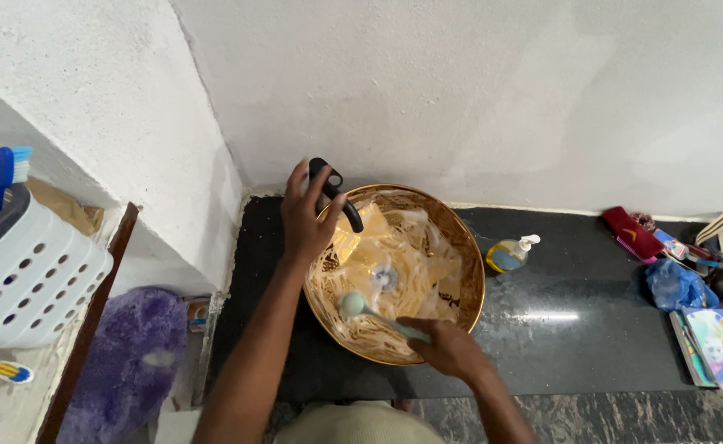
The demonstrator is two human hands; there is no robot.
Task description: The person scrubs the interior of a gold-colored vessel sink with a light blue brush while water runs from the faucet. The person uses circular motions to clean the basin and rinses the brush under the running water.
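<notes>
White rough walls meet over a black stone counter point(575, 329) carrying a round gold-patterned basin point(460, 247). At 11 o'clock of the basin the left hand point(305, 215) reaches forward, fingers spread loosely against the black faucet point(338, 196) — not clearly gripping it. At 6 o'clock the right hand point(448, 345) is closed around the handle of a pale green brush point(369, 311), its rounded head down inside the basin, which shows streaks of white foam. At 3 o'clock stands 1 soap pump bottle point(511, 253).
</notes>
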